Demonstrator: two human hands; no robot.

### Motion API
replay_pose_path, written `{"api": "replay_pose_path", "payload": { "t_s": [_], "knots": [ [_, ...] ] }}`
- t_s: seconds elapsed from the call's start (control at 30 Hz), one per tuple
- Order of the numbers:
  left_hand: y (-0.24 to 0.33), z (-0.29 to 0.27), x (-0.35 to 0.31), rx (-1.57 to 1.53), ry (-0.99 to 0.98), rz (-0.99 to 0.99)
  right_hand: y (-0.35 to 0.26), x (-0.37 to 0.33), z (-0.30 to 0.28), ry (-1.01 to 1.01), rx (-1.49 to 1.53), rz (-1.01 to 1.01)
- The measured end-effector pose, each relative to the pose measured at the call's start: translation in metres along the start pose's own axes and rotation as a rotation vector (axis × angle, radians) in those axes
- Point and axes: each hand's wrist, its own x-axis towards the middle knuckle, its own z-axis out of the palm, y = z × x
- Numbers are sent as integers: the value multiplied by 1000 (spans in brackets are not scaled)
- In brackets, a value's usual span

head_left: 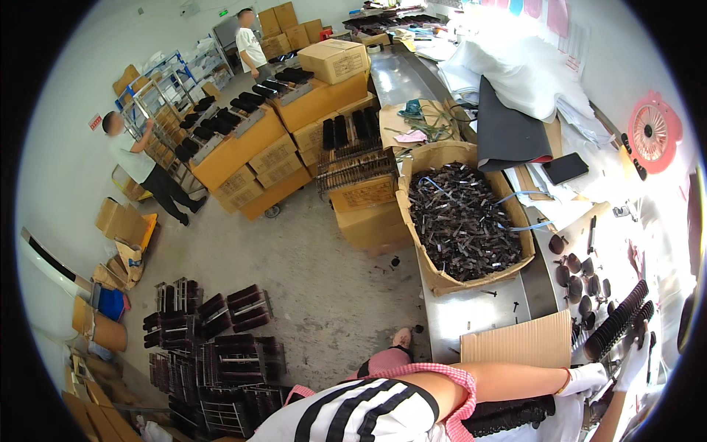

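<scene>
My left hand (588,379), in a white glove, reaches across from the lower edge toward the right side of the metal surface (471,309). Its fingers curl at the near end of a long rack of dark oval pieces (617,322), though I cannot tell whether they are closed on it. My right hand (632,366), gloved too, is just beside it against the same rack; how far its fingers are spread is hidden. The rack slants up and away from both hands. A flat sheet of cardboard (515,342) lies just left of my hands, above my forearm. Beyond the rack, loose dark oval parts (578,276) are scattered on the pale surface. Farther up stands a large open cardboard box (434,221) heaped with small dark parts. Past it lie a black phone (565,168) and a pile of white sheets (508,70). On the wall at right hangs a red fan (652,132). Down on the floor to my left sit wire racks (221,361), and far off two people stand by stacked cartons (258,155).
</scene>
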Motion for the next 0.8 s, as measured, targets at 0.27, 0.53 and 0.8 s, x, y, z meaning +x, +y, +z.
{"api": "replay_pose_path", "payload": {
  "t_s": [0.27,0.53,0.8],
  "knots": [
    [24,34,-13,-466,153,-139,-85,-116,-25,-285,152,-31],
    [-12,18,0,434,276,306,63,13,-9,7,423,286],
    [-13,4,-1,771,215,183,120,109,52,11,1104,348]
  ]
}}
